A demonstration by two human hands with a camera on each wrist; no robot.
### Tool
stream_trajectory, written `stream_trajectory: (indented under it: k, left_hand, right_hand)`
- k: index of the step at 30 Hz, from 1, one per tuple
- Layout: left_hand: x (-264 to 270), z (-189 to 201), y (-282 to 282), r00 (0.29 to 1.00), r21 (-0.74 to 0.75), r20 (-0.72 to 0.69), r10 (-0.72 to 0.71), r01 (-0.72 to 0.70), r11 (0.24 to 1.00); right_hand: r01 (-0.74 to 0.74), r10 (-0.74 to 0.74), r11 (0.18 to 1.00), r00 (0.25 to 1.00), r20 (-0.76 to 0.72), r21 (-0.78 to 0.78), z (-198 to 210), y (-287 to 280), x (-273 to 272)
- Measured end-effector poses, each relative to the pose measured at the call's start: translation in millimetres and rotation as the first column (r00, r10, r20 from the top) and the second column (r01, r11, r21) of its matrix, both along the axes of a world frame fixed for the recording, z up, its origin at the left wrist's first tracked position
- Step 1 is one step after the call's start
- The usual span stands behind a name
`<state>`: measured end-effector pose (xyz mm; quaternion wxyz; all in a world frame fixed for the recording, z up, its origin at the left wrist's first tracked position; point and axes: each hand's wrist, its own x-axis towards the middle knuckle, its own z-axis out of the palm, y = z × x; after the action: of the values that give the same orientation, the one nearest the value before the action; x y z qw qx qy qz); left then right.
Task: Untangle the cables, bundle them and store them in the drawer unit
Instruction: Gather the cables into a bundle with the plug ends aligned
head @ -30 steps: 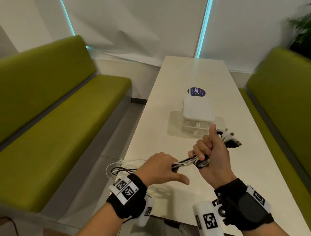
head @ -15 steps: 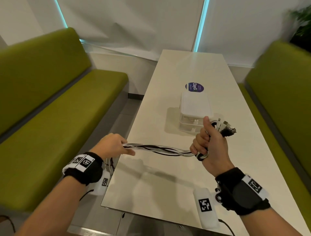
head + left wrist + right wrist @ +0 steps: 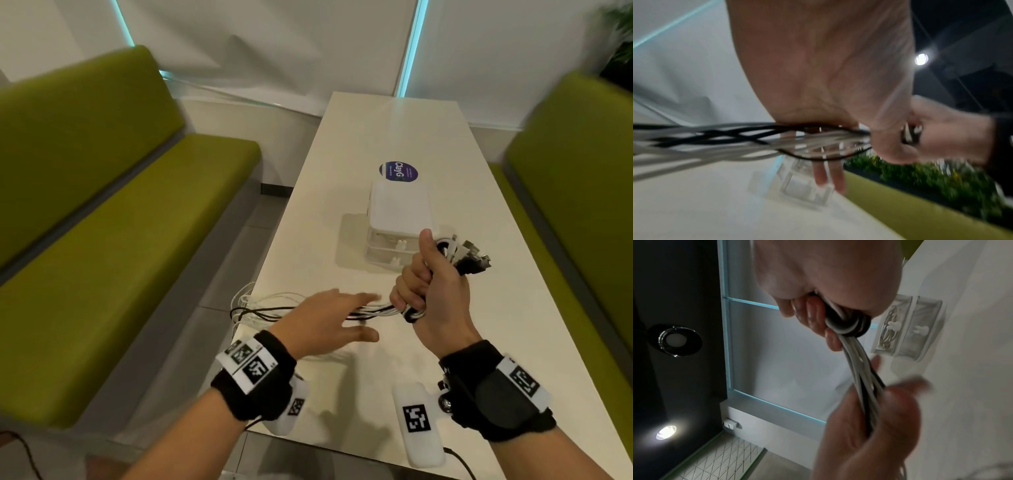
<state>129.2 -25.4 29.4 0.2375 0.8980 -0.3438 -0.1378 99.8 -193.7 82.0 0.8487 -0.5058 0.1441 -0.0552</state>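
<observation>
Both hands on cables (image 3: pixel 373 310): right hand (image 3: pixel 433 291) fisted tight round wound coil as anchor; left hand (image 3: pixel 325 323) fingers extended along strands, blurred, probably loosely feeding slack.

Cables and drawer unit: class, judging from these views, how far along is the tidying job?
Done: one drawer of the drawer unit already holds coiled cable. In hand: the right hand grips the cables with coils round its fingers, plug ends sticking out above; the left hand lies open along the strands. Left: loose lengths trail off the table edge; both drawers look closed.
</observation>
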Motion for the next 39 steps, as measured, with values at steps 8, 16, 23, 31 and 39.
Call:
stream_trajectory:
  k: [8, 16, 23, 31, 39]
  left_hand:
    - [-4.0, -11.2, 26.1, 0.996, 0.002, 0.032, 0.082, -0.082, 0.997]
    - [-12.2, 17.5, 9.2, 0.979, 0.111, 0.197, -0.047, 0.026, 0.993]
    - [-15.3, 30.8, -2.4, 0.972, 0.056, 0.235, 0.013, -0.027, 0.998]
    - [-6.5, 33.6, -4.3, 0.955, 0.050, 0.266, 0.132, -0.151, 0.987]
    - [6.4, 38.5, -1.3, 0.999, 0.131, 0.045, 0.023, -0.029, 0.991]
  right_hand:
    - [-0.152, 0.137, 0.930, 0.988, -0.068, -0.335, -17.8, -17.2, -5.8]
    - [-0.377, 0.415, 0.626, 0.902, -0.118, -0.682, -21.8, 2.1, -10.2]
    - [-0.526, 0.516, 0.672, 0.837, -0.181, -0.521, -22.8, 5.2, -26.3]
    - [-0.604, 0.569, 0.643, 0.788, -0.234, -0.470, -27.9, 3.3, -31.0]
    - [-0.685, 0.604, 0.615, 0.727, -0.325, -0.390, -24.7, 0.8, -31.9]
